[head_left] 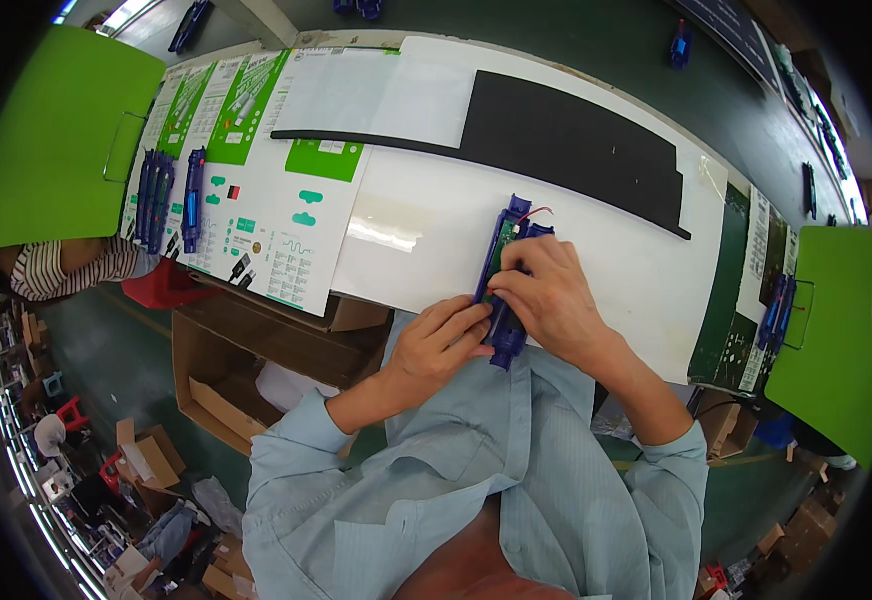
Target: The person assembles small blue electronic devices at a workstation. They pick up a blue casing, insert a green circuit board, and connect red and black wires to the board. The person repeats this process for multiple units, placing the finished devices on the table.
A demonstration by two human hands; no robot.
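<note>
A long dark blue plastic housing point(507, 338) lies on the white worktop near its front edge, slightly tilted. A narrow green circuit board point(502, 243) sits in it, and a thin red wire point(536, 212) sticks out near its far end. With fingers closed on the housing's left side, my left hand point(438, 342) grips it close to the near end. My right hand point(553, 296) bends over the housing from the right, thumb and fingertips pinched together at the board. Whatever lies between those fingertips is hidden.
A black foam sheet point(571, 140) lies across the far worktop. Several blue housings point(193, 200) lie at left on printed card point(296, 235); more housings point(778, 310) are at right. Green panels point(66, 135) stand at both sides. A cardboard box point(226, 375) is below left, near a person's striped sleeve point(66, 268).
</note>
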